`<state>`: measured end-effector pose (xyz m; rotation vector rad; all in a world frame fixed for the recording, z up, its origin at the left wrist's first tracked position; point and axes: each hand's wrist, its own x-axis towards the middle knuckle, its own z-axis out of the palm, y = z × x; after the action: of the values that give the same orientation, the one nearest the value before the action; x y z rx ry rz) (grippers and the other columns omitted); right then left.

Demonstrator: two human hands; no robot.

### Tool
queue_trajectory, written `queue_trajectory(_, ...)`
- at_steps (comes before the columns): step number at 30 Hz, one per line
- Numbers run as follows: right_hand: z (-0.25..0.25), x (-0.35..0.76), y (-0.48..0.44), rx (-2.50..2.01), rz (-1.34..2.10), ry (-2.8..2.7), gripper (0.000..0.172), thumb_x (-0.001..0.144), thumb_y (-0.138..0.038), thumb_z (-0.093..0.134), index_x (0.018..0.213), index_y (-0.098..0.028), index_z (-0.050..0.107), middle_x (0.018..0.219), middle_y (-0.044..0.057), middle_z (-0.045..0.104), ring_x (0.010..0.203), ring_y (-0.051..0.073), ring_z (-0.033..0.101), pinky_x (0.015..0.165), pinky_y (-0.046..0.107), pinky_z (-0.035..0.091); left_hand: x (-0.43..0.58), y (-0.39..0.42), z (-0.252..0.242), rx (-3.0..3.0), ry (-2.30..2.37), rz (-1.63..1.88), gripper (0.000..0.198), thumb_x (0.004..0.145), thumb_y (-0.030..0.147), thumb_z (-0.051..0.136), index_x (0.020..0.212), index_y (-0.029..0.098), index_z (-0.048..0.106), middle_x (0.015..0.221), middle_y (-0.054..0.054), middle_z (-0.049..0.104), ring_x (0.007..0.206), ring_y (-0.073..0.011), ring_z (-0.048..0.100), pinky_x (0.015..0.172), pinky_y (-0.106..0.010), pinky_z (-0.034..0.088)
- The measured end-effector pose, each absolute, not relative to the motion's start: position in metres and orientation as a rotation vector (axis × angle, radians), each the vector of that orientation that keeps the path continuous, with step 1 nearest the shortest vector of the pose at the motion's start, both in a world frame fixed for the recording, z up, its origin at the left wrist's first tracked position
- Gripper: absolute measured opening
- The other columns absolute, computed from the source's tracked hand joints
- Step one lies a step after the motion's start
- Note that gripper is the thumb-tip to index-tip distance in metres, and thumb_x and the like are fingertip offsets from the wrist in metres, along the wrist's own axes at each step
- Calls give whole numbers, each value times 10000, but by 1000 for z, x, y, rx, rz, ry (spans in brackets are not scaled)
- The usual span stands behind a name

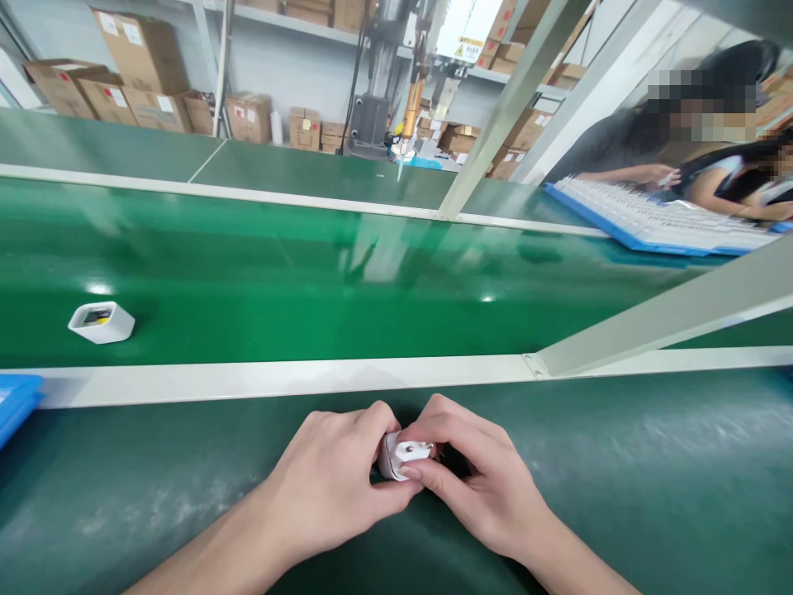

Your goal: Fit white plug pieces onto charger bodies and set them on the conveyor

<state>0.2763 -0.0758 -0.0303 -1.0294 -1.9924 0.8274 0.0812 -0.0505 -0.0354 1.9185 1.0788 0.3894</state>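
My left hand (328, 479) and my right hand (480, 479) meet over the dark green bench mat, both closed around a small white plastic part (402, 454) with a metal pin showing on its face. The fingers of both hands pinch it from either side; most of its body is hidden between them. A second white part, an open shell (101, 321) with a dark inside, lies alone on the bright green conveyor belt (322, 289) at the far left, well away from both hands.
A white rail (278, 380) separates bench and belt. A blue tray corner (16, 401) pokes in at the left edge. A slanted metal frame bar (669, 318) crosses the right. Across the belt, other people work over a blue tray of white parts (657, 223). Cardboard boxes fill the back shelves.
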Motion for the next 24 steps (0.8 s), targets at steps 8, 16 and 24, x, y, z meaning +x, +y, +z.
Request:
queue_trajectory(8,-22,274,-75,-1131,930,-1958,100,986,-271,691,916,-202,672,779,-5,565,722,134,527,625,252,404,79,-50,-34,1896,1072,375,215,818,385,615,802,220,477,674,57,509,576,-118,424,561,-257,203)
queue_trajectory(16,-17,276,-73,-1163,1001,-1961,144,979,-324,705,896,-209,683,792,13,565,745,160,528,645,279,412,79,-48,-33,1850,1053,372,235,812,389,633,792,218,473,647,63,469,568,-114,396,551,-254,199)
queue_trajectory(24,-32,274,-81,-1129,817,-1933,92,988,-297,680,1043,-238,636,984,31,498,864,164,530,763,286,458,77,-46,-32,1721,1041,437,169,781,322,672,816,216,546,609,80,449,564,-104,389,534,-233,235)
